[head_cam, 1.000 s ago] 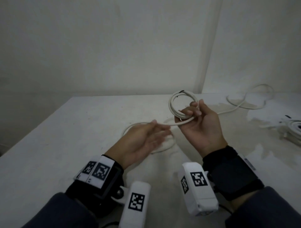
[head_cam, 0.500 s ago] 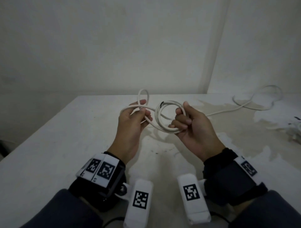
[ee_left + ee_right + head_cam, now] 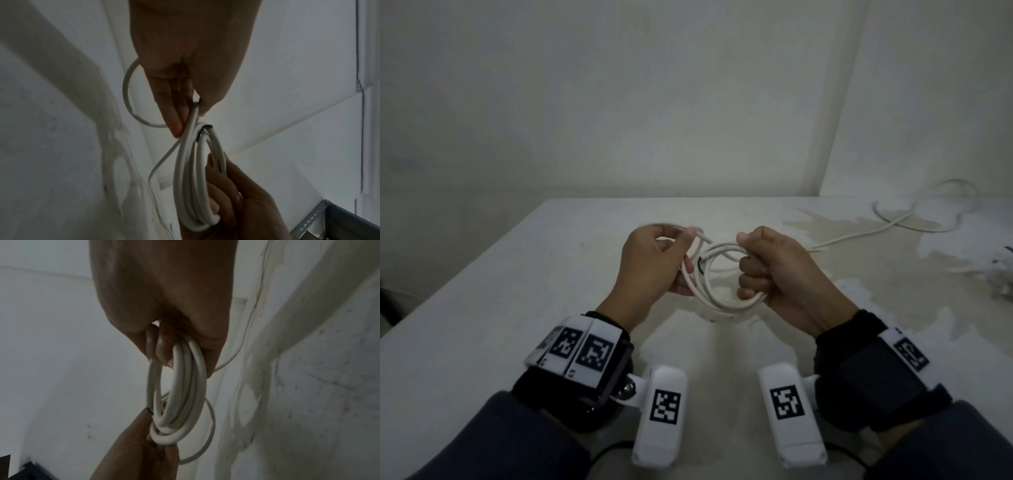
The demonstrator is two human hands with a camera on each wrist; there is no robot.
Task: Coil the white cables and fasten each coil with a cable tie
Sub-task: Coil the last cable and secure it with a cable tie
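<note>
My right hand [image 3: 774,270] curls its fingers [image 3: 162,344] through the coil [image 3: 722,274], gripping its 3 o'clock side above the table [image 3: 482,291]. My left hand [image 3: 650,263] pinches a fresh loop [image 3: 128,97] between thumb and fingers at the coil's 9 o'clock side, touching it.

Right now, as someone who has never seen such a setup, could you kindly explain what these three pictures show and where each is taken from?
There is no machine: a person works with bare hands, wearing cameras. The wide picture comes from a head camera looking down; the other two come from cameras on the wrists, looking along the fingers. The right hand grips a coil of white cable; the left hand pinches a new loop against it. The uncoiled rest of the cable trails over the white table. No cable tie is visible on the coil.
</note>
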